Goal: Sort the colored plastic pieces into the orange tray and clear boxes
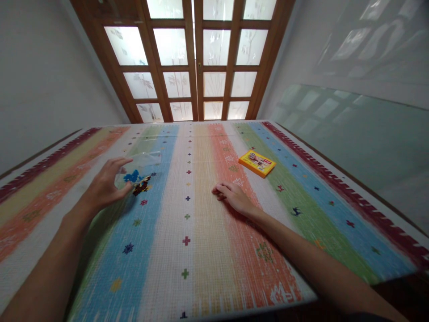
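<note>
My left hand (109,181) hovers over the left part of the table with thumb and fingers spread in a wide curve. Just beyond its fingers lie a small heap of blue pieces (132,175) and a heap of dark brown, yellow and white pieces (141,186), too small to name singly. A clear plastic bag (147,158) lies flat behind them, partly covered by the hand. My right hand (231,195) rests on the cloth near the middle, its fingers curled in with the thumb against them. Whatever may be inside those fingers is hidden.
A small yellow box (257,163) with a picture on top lies right of centre, beyond my right hand. A striped, patterned tablecloth (170,250) covers the table. Wood-framed glass doors (197,67) stand behind the far edge, with walls on both sides.
</note>
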Motion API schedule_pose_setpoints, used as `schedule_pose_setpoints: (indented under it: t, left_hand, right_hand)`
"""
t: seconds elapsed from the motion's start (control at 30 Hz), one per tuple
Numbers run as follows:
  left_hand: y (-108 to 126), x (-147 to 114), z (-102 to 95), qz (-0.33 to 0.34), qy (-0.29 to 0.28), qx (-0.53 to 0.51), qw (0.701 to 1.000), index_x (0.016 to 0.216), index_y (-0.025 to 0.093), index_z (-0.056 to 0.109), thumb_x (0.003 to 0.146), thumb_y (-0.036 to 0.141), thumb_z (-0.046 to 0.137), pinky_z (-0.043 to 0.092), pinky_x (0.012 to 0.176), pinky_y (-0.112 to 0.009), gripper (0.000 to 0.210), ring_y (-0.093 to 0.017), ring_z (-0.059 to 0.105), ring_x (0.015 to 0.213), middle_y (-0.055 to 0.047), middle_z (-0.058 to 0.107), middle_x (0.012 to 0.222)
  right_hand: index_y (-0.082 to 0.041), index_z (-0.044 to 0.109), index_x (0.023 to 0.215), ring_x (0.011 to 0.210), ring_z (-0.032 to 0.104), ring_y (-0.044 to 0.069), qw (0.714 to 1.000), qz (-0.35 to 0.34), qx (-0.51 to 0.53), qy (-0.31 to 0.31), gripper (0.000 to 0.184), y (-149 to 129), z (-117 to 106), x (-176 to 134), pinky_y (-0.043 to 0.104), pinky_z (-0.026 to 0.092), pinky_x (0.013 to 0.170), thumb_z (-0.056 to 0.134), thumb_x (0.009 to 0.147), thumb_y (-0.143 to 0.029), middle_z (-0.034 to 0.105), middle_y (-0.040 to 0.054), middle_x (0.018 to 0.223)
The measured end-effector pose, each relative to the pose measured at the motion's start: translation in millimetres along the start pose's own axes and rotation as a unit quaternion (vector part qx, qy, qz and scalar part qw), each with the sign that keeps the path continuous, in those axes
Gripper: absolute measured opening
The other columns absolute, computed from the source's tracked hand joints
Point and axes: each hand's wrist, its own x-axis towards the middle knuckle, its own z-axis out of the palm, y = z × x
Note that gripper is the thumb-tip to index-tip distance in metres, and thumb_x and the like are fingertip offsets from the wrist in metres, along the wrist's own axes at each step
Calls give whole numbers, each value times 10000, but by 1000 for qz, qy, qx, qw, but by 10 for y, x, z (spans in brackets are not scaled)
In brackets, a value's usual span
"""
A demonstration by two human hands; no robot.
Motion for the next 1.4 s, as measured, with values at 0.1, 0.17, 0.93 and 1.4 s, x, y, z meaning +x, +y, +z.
schedule_pose_setpoints:
  t: [0.1, 0.17, 0.93, 1.4]
  left_hand:
    - [-22, -6, 36, 6, -12, -6, 1000, 1168, 262, 577, 697, 300, 660, 451, 1110, -512, 480, -275, 597, 952, -42, 605, 1106]
    - [-34, -8, 59, 9, -15, -14, 1000, 1163, 265, 593, 694, 305, 665, 473, 1086, -512, 476, -261, 601, 923, -49, 608, 1171]
    - [-80, -55, 110, 49, -19, -4, 999, 1083, 270, 681, 719, 252, 632, 427, 1163, -572, 368, -356, 595, 1254, -37, 676, 1291]
    - [74, -90, 184, -40, 159, -41, 986, 1333, 300, 596, 790, 344, 828, 460, 1167, -552, 593, -346, 572, 1323, -20, 617, 1345]
  right_hand:
    - [-214, 662, 776, 788, 659, 188, 1000, -3, -8, -4, 322, 8, -3, 1, 325, 535, 740, 575, 878, -506, 717, 56, 849]
    - [-212, 667, 769, 784, 665, 191, 1000, -5, -13, -3, 328, 11, -5, 2, 325, 536, 742, 574, 881, -506, 720, 54, 830]
    - [-203, 677, 754, 776, 679, 191, 1000, -9, -20, -10, 314, 12, -21, 7, 324, 531, 748, 574, 885, -469, 730, 56, 801]
    - [-201, 685, 760, 780, 671, 197, 999, -15, -50, -6, 277, 29, -16, 14, 324, 511, 755, 555, 919, -387, 730, 60, 811]
